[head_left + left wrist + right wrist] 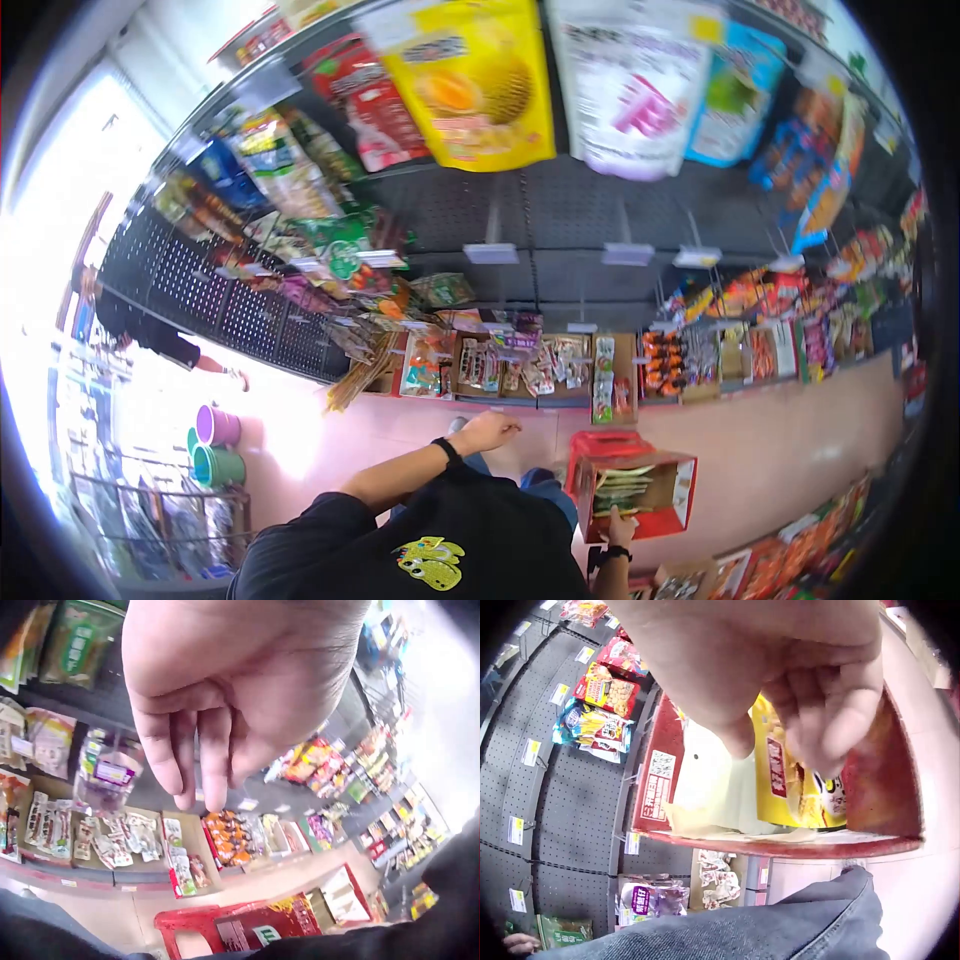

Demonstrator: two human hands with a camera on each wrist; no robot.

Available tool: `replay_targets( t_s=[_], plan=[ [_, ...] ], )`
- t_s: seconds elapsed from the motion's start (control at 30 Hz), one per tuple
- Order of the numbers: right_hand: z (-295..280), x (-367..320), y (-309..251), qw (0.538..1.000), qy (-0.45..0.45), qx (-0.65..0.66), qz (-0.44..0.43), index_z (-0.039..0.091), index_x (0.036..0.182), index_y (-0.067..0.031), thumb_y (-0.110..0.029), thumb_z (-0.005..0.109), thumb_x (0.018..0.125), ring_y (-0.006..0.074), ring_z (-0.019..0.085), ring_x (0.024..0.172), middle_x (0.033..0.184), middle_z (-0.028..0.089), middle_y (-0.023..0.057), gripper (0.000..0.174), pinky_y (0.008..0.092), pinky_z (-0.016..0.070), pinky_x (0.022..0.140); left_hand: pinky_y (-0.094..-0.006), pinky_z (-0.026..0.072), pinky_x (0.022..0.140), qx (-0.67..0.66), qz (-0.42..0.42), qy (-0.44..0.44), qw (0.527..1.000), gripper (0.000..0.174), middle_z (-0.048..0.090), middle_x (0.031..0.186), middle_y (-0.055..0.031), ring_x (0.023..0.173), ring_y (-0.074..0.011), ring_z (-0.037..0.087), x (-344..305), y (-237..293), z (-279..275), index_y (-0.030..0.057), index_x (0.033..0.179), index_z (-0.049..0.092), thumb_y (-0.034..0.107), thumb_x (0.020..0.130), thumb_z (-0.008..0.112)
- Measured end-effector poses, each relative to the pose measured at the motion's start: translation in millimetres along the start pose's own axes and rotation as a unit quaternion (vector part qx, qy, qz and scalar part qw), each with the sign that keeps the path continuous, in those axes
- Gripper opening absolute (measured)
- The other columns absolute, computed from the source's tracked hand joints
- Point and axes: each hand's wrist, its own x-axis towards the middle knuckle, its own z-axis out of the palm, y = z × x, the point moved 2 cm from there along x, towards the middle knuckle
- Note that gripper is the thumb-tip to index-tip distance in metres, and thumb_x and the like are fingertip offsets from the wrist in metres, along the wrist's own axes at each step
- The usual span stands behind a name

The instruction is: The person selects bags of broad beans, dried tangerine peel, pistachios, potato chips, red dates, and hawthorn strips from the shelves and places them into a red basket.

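My right hand (pixel 795 697) reaches into an open red cardboard box (pixel 885 844), thumb on one side and curled fingers on the other side of a yellow snack bag (pixel 799 780). It pinches this bag near its top edge. In the head view the right hand (pixel 620 525) is at the box's near side, and several flat bags (pixel 622 485) stand in a row inside. My left hand (pixel 487 430) is held in front of my body over the floor, holding nothing. Its fingers (pixel 214 761) hang loosely bent in the left wrist view.
A red plastic stool-like piece (pixel 600 445) stands against the box. Ahead is a dark shelf rack (pixel 570 210) with hanging snack bags, a yellow durian pouch (pixel 475 90) and low trays of small packets (pixel 540 365). Buckets (pixel 218 468) stand at left, more boxes (pixel 790 545) at right.
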Motion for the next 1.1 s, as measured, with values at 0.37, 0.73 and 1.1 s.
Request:
replay_targets(
  t_s=[0.37, 0.73, 1.1],
  plan=[
    [50, -40, -263, 0.980, 0.051, 0.144, -0.126, 0.065, 0.082, 0.0036, -0.022, 0.071, 0.092, 0.0128, 0.057, 0.059, 0.070, 0.065, 0.0059, 0.029, 0.0305, 0.0459, 0.051, -0.0307, 0.0556, 0.077, -0.250, -0.114, 0.288, 0.918, 0.024, 0.074, 0.093, -0.0098, 0.085, -0.0156, 0.071, -120, -143, -155, 0.0043, 0.112, 0.071, 0.019, 0.093, 0.070],
    [228, -198, -607, 0.905, -0.173, 0.205, -0.330, 0.065, 0.116, 0.0019, -0.019, 0.072, 0.094, 0.0159, 0.068, 0.099, 0.107, 0.072, 0.0101, 0.031, 0.0277, 0.0525, 0.084, -0.0315, 0.0514, 0.096, -0.400, -0.006, 0.451, 0.798, 0.042, 0.065, 0.123, -0.0152, 0.111, -0.0195, 0.064, -96, -196, -335, -0.0037, 0.132, 0.055, 0.014, 0.096, 0.069],
    [269, -243, -709, 0.855, -0.198, 0.237, -0.417, 0.049, 0.137, -0.0001, -0.011, 0.067, 0.096, 0.0169, 0.057, 0.119, 0.128, 0.061, 0.0104, 0.046, 0.0311, 0.0480, 0.097, -0.0403, 0.0464, 0.082, -0.292, 0.005, 0.395, 0.871, 0.034, 0.061, 0.096, -0.0144, 0.089, -0.0314, 0.059, -85, -177, -347, 0.0014, 0.101, 0.055, 0.027, 0.089, 0.075]
  ],
)
